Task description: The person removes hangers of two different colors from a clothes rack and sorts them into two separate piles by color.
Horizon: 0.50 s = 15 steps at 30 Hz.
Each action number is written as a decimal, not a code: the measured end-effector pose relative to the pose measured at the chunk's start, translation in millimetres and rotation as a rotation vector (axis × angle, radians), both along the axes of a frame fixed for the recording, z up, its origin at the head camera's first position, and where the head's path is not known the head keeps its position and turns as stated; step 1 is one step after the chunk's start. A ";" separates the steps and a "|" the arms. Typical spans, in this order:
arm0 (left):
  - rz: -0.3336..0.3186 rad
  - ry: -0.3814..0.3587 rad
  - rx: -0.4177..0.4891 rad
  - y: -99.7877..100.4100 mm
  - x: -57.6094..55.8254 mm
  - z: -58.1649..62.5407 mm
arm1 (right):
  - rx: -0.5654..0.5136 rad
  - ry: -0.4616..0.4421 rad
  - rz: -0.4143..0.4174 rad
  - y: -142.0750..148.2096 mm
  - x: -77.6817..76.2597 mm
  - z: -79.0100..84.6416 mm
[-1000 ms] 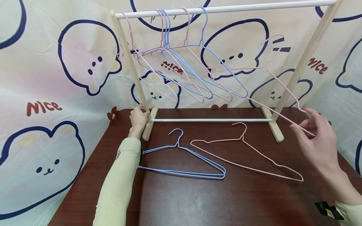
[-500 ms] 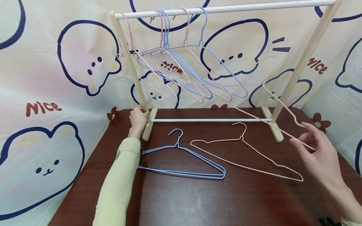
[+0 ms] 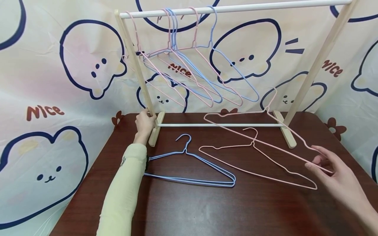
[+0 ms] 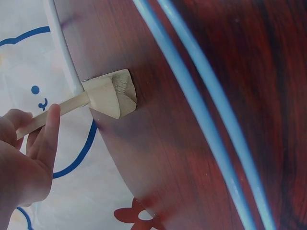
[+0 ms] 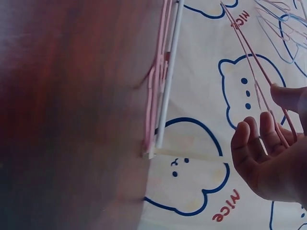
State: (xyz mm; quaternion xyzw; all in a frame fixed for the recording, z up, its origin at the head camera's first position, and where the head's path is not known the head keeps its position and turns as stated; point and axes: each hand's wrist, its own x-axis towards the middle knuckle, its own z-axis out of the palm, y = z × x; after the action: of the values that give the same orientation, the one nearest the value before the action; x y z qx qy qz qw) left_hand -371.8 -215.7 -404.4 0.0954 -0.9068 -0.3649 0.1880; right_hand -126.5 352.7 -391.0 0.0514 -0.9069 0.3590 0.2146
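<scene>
My left hand (image 3: pixel 144 124) grips the left wooden post (image 3: pixel 138 75) of a rack low down, just above its foot. The left wrist view also shows the fingers around this post (image 4: pixel 74 103). At the right, my right hand (image 3: pixel 336 178) pinches one end corner of a pink wire hanger (image 3: pixel 286 127) between thumb and fingers. That hanger hovers over the table, hook toward the rack, overlapping the lower white bar. Below it lies another pink hanger (image 3: pixel 253 143). Blue hangers (image 3: pixel 186 151) lie stacked to its left, partly hidden by my left sleeve.
Several pink and blue hangers (image 3: pixel 211 46) hang from the left half of the white top rail (image 3: pixel 265 8). The right post (image 3: pixel 319 62) stands behind my right hand. A patterned cloth (image 3: pixel 85 62) backs the dark brown table (image 3: pixel 189 209).
My right hand has come down and slightly toward me, bringing the pink hanger from beside the hanging hangers to low over the table. The left hand stays on the post.
</scene>
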 end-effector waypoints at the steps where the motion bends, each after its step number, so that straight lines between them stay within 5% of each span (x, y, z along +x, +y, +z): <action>1: 0.000 -0.002 0.001 0.1 -0.2 0.2 | 0.000 -0.005 0.018 2.2 1.3 -2.8; 15: 0.003 -0.003 -0.007 -0.9 -2.7 -1.2 | 0.003 -0.047 0.161 15.5 11.7 -31.9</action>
State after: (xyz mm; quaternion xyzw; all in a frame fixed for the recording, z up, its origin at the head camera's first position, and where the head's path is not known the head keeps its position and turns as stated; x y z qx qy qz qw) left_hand -374.4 -216.6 -405.6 0.0964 -0.9084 -0.3612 0.1875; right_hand -114.7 368.2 -422.9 0.1161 -0.9051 0.3748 0.1636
